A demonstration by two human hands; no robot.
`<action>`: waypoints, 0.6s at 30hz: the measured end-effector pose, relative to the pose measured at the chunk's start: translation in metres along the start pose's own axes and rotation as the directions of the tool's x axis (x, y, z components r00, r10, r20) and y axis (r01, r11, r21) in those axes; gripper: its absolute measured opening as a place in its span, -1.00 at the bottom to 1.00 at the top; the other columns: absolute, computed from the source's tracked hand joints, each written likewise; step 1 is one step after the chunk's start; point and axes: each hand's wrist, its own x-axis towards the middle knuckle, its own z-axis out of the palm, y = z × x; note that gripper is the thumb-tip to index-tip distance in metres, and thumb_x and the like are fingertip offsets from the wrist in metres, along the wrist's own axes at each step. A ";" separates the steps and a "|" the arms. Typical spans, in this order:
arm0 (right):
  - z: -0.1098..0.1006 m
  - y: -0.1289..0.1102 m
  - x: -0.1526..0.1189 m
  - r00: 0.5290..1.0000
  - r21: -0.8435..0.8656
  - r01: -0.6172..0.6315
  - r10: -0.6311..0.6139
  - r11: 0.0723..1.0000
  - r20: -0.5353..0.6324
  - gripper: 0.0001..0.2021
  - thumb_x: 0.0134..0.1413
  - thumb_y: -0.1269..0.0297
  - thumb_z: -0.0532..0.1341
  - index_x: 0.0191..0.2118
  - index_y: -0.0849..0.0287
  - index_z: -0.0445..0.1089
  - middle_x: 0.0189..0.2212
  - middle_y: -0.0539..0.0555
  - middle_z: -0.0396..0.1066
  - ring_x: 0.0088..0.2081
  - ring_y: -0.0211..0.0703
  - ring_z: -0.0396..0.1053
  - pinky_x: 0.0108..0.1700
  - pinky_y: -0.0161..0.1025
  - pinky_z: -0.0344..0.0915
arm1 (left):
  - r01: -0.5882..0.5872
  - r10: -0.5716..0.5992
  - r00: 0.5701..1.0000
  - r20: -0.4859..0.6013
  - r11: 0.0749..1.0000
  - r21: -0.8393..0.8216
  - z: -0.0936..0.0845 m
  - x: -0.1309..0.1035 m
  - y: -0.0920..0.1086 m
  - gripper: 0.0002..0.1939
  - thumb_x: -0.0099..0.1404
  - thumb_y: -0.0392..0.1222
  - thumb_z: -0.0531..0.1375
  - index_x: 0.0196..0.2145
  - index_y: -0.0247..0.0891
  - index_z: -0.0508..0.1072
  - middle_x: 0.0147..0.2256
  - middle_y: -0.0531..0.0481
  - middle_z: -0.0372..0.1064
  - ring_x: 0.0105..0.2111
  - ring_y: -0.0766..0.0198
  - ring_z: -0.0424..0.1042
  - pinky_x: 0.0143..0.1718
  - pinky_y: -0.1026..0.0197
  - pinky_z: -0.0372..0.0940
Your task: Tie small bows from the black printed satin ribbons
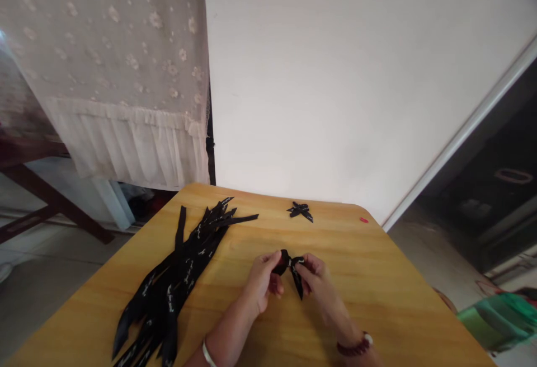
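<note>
A black ribbon bow [290,263] with white lettering is held above the wooden table [235,311]. My left hand [265,280] pinches its left loop between thumb and fingers. On the right side, my right hand [314,274] grips the other loop, and a pointed tail hangs down between the hands. Farther back lies a finished-looking black bow [300,210], flat on the table. To the left is a long pile of black ribbon strips [184,272] with white lettering.
A small red item [363,220] lies near the table's back right corner. Behind the table stands a white wall panel [335,87], with a lace curtain [138,76] at left. A green bag [499,319] is on the right, beyond the edge.
</note>
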 end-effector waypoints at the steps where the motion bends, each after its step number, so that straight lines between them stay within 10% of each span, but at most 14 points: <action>1: -0.001 -0.001 0.000 1.000 0.007 -0.011 0.011 1.000 -0.011 -0.80 -0.19 0.21 0.16 -0.60 0.19 0.17 -0.80 -0.19 0.06 -0.82 -0.49 -0.04 -0.79 -0.47 -0.13 | -0.001 0.001 1.000 -0.007 1.000 -0.006 -0.001 0.000 0.001 -0.65 -0.06 0.07 0.15 -0.46 -0.30 0.29 -0.57 0.08 0.33 -0.86 0.49 0.14 -0.90 0.41 -0.07; 18: 0.001 -0.013 -0.005 0.998 0.034 -0.061 0.062 0.998 -0.020 -0.83 -0.28 0.21 0.22 -0.59 0.21 0.27 -0.77 -0.16 0.06 -0.75 -0.45 -0.09 -0.72 -0.42 -0.20 | -0.043 0.026 0.995 0.098 0.983 0.180 0.000 0.001 -0.002 -0.75 -0.09 -0.07 0.18 -0.56 -0.34 0.31 -0.64 0.08 0.30 -0.89 0.51 0.09 -0.91 0.42 -0.15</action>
